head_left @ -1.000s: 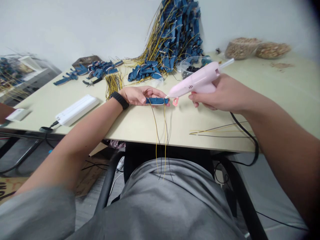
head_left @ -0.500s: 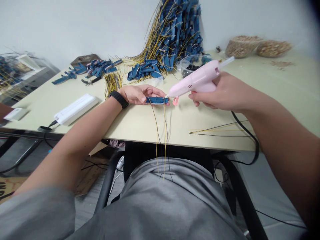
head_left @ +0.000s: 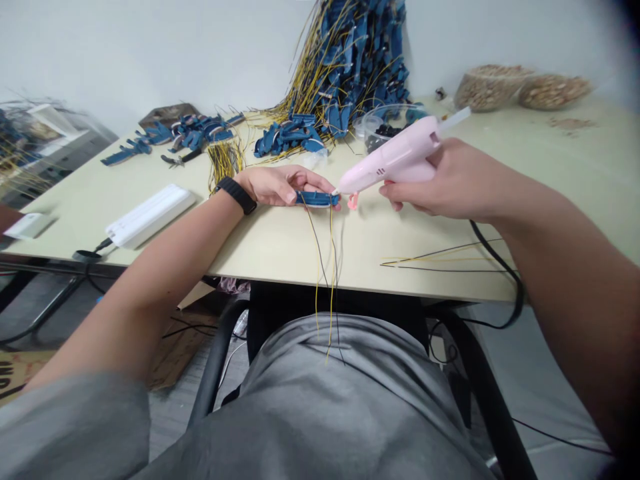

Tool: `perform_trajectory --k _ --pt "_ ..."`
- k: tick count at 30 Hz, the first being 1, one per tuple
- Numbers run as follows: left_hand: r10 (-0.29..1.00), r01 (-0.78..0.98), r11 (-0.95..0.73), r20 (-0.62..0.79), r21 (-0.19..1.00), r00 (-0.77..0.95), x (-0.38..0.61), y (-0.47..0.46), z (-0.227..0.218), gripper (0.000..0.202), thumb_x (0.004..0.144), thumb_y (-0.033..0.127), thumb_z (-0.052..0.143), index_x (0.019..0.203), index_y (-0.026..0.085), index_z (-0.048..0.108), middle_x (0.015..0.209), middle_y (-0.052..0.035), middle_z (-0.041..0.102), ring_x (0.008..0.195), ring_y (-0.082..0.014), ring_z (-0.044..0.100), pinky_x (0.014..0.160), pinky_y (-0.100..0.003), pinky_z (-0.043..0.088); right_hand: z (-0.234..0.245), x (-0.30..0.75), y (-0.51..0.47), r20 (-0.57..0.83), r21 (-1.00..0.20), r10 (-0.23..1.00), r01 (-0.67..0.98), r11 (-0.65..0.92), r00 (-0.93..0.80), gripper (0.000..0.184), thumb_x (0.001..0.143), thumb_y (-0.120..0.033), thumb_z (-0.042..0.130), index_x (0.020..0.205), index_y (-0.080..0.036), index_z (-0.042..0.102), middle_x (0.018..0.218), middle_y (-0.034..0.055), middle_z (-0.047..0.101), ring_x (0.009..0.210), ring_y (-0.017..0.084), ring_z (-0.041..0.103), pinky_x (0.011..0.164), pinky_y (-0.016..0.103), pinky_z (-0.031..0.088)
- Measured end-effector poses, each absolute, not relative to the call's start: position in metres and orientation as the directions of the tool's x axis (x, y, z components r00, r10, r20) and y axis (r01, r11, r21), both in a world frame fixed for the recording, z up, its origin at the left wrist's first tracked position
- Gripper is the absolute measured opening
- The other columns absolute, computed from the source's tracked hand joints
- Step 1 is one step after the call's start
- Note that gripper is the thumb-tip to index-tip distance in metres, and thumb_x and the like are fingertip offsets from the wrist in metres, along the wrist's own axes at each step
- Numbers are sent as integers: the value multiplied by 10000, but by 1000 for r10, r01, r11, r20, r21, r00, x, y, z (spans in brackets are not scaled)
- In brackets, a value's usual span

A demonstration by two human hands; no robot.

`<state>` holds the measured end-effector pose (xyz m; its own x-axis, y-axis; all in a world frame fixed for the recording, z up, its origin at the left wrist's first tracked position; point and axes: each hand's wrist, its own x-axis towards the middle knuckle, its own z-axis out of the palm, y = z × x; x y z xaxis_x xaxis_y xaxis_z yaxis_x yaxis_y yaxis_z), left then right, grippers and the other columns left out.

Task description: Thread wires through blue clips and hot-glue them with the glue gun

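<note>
Between the thumb and fingers of my left hand [head_left: 280, 185] is a narrow blue plastic part [head_left: 317, 199], held above the table near its front edge. Yellow and black wires [head_left: 331, 280] hang from the part down over my lap. My right hand [head_left: 443, 180] is wrapped round the handle of a pale pink glue gun [head_left: 393, 157], with a clear glue stick [head_left: 456, 119] poking out of its back. The gun's nozzle meets the right end of the blue part; whether it touches is too small to tell. A pink-orange piece [head_left: 353, 201] shows just below the gun.
A tall heap of wired blue parts [head_left: 357, 67] leans on the wall, with a tub of black pieces [head_left: 383, 133] before it. A white power strip [head_left: 153, 217], cutters [head_left: 183, 159] and a wire bundle [head_left: 225, 163] lie left. Loose wires [head_left: 440, 260] and a black cord [head_left: 500, 260] are at right.
The blue part and the glue gun have shifted very slightly to the right in view. My grip on both stays the same, with the nozzle still at the part's right end.
</note>
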<state>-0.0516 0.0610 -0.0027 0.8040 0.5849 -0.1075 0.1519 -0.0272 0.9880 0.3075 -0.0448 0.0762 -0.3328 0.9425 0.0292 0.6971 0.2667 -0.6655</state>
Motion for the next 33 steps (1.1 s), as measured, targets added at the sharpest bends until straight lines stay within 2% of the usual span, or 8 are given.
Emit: perform_trajectory --k 3,6,12,16,19,23,27,33 --pt "613 175 -29 -121 984 781 -53 61 -3 1144 436 791 1289 1360 169 1029 1355 -238 984 1294 -426 951 1143 -427 727 77 306 -45 34 -668 938 690 278 -345 250 1009 -274 898 795 -277 769 744 81 636 833 299 662 782 452 558" --pt "610 184 -39 -123 982 783 -56 63 -5 1123 482 760 1280 1397 165 1015 1381 -247 974 1345 -450 943 1172 -458 721 77 305 -45 26 -669 940 692 270 -342 259 1017 -235 894 796 -273 764 778 87 651 821 294 656 801 467 565" --pt "585 184 -46 -123 982 801 -57 63 -4 1103 521 776 1270 1419 186 1021 1408 -220 977 1306 -401 949 1143 -402 727 80 303 -48 1 -643 959 734 216 -282 300 1046 -254 882 757 -265 802 710 63 648 747 255 642 740 446 496" --pt "582 172 -45 -114 984 805 -54 61 -2 1099 503 804 1272 1395 209 1034 1388 -203 988 1243 -371 956 1116 -379 735 77 309 -45 28 -657 943 705 268 -332 280 1007 -340 915 757 -280 802 676 56 631 741 256 636 666 409 449" --pt "570 165 -54 -106 985 815 -54 61 -3 1119 522 822 1270 1423 204 1029 1411 -217 983 1263 -373 953 1130 -383 729 74 314 -42 32 -666 933 688 287 -358 287 1001 -390 937 778 -287 789 722 70 646 748 264 624 657 418 464" --pt "561 169 -56 -109 984 821 -55 63 -4 1129 524 835 1272 1426 200 1030 1403 -214 984 1245 -370 949 1130 -392 727 75 312 -43 22 -660 944 704 262 -330 263 1028 -319 917 802 -266 794 771 80 662 744 255 618 698 447 500" --pt "551 170 -57 -111 984 827 -55 63 -3 1100 549 805 1271 1433 199 1023 1435 -210 979 1254 -360 950 1107 -372 730 81 307 -47 9 -634 959 741 223 -282 283 1056 -239 903 786 -249 817 760 56 678 716 220 627 708 441 477" --pt "549 189 -29 -143 981 824 -53 60 2 1004 513 613 1271 1391 200 1011 1454 -211 974 1404 -424 925 1243 -445 709 80 305 -45 8 -609 958 758 231 -286 264 1054 -230 921 815 -252 812 756 27 676 683 209 615 727 441 509"
